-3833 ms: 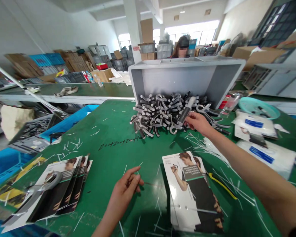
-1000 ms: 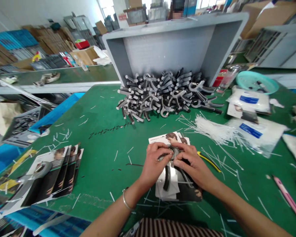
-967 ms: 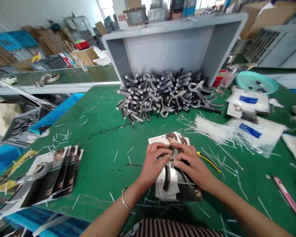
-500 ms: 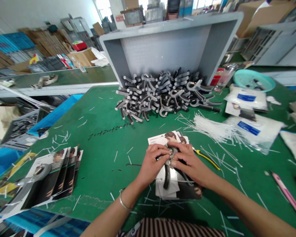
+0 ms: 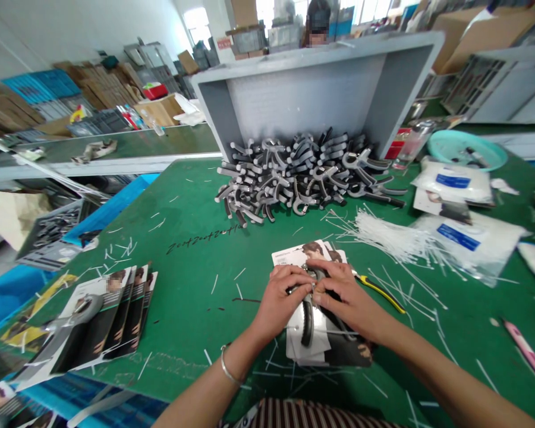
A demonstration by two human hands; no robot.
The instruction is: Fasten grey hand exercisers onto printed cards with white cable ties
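Both my hands meet over a grey hand gripper (image 5: 307, 321) that lies on a printed backing card (image 5: 294, 257) on the green table (image 5: 196, 208). My left hand (image 5: 282, 295) is closed, its fingers pinching the gripper's top from the left. From the right, my right hand (image 5: 341, 292) pinches the same spot, fingers pressed together. One handle of the gripper sticks out below my hands. A thin white tie seems to be between my fingertips, too small to be sure.
A pile of grey hand grippers (image 5: 303, 175) spills from a tipped grey bin (image 5: 321, 89). White zip ties (image 5: 383, 235) lie right of it, yellow-handled cutters (image 5: 378, 290) beside the card. Finished cards (image 5: 102, 321) sit at left, plastic bags (image 5: 468, 238) and a teal bowl (image 5: 468, 148) at right.
Since 3.8 s ago my right hand brought a gripper from the pile onto the card and both hands closed on it. Over the last second they hardly move.
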